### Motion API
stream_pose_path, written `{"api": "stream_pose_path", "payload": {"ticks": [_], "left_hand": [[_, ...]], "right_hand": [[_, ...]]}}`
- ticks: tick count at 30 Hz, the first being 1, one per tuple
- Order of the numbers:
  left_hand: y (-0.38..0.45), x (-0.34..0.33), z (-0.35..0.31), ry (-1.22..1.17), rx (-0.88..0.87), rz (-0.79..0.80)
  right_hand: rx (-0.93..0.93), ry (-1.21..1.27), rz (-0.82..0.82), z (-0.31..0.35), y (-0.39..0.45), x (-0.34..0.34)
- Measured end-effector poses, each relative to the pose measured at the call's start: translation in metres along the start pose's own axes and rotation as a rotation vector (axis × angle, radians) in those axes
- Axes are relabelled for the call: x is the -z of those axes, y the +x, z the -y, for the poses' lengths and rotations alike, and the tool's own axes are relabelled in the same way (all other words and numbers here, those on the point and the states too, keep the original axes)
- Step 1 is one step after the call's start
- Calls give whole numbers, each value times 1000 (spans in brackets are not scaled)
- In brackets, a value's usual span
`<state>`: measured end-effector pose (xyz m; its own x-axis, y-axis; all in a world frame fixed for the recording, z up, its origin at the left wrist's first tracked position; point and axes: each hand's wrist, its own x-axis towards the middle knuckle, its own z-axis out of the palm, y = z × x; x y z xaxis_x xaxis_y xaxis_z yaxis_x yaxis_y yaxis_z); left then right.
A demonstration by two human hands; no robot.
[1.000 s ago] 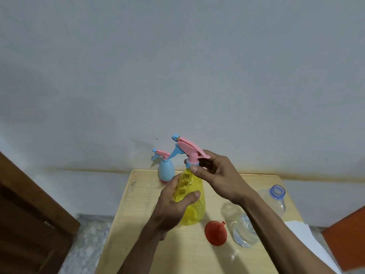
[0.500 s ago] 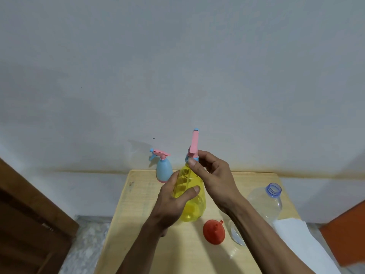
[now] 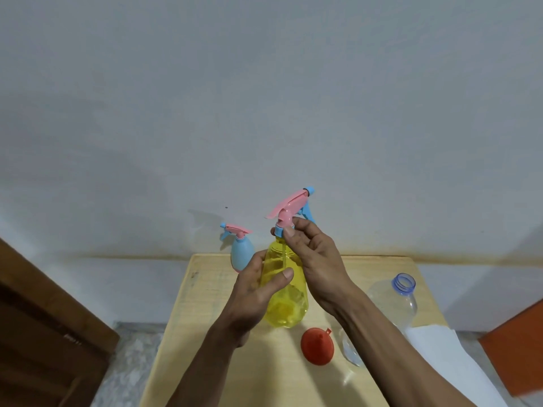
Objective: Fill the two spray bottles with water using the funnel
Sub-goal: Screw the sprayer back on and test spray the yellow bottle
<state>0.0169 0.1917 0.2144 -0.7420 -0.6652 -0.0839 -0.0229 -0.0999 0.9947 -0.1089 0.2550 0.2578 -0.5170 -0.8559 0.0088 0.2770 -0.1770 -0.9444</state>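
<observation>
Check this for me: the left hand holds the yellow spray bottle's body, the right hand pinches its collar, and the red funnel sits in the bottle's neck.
Not quite. The head view shows the red funnel lying on the table, beside the yellow spray bottle. The rest stands: left hand on the body, right hand pinching the collar.

Your yellow spray bottle (image 3: 286, 292) is see-through, upright and held above the counter (image 3: 264, 374) near its middle. Its pink and blue spray head (image 3: 289, 214) sits on the neck with the nozzle pointing up and to the right, and a thin tube runs down inside the bottle. Your left hand (image 3: 258, 292) grips the body; your right hand (image 3: 314, 259) pinches the blue collar under the spray head. The blue spray bottle (image 3: 242, 255) stands upright at the far left edge of the counter, its own pink and blue head on. The red funnel (image 3: 317, 345) lies on the counter just right of the yellow bottle's base. The clear water bottle (image 3: 393, 301) has a blue neck ring and no cap, and lies tilted on the right side.
</observation>
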Motion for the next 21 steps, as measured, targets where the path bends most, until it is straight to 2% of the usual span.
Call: {"api": "stream_pose_path", "payload": {"ticks": [21], "left_hand": [[12, -3, -14, -46, 2, 52]], "right_hand": [[-10, -34, 45, 15, 9, 3]]}}
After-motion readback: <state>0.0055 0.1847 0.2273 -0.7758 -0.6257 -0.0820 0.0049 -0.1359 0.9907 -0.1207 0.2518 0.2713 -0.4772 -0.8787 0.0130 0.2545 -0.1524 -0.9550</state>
